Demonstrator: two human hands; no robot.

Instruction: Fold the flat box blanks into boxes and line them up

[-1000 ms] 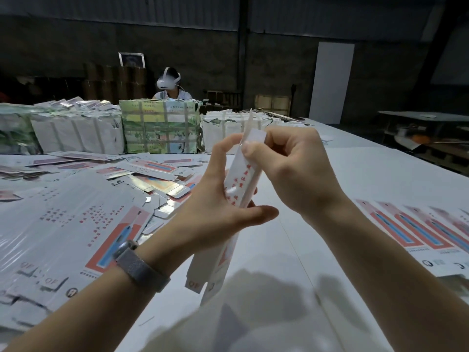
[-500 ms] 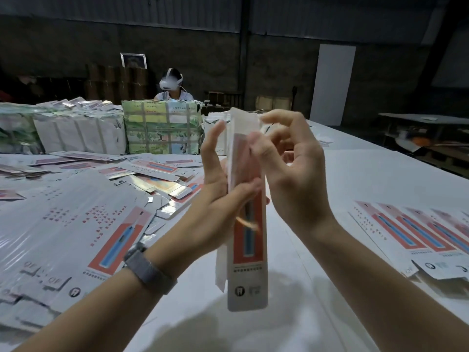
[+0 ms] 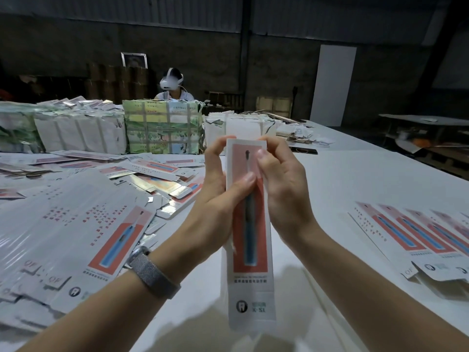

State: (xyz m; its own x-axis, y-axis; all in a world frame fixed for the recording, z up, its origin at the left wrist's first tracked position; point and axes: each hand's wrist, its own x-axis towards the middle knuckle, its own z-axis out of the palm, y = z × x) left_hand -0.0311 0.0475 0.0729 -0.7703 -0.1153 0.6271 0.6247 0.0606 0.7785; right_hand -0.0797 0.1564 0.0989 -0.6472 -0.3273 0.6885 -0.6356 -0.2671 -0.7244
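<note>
I hold a long white box (image 3: 250, 250) with a red panel and a blue toothbrush picture upright above the table, printed face towards me. My left hand (image 3: 215, 207) grips its left side, thumb across the front. My right hand (image 3: 284, 189) grips its upper right edge, thumb pressed on the red panel near the top. A big stack of flat blanks (image 3: 63, 237) lies at the left. Several folded boxes (image 3: 418, 240) lie side by side in a row at the right.
Loose blanks and silver-lined pieces (image 3: 157, 179) are scattered behind the stack. Wrapped bundles (image 3: 162, 128) stand across the back of the white table (image 3: 355, 184). A person with a white headset (image 3: 172, 83) sits behind them. A dark bench stands at far right.
The box has turned from a tilted, edge-on blank to an upright squared box with its red face towards me. Both hands have shifted up along its top end.
</note>
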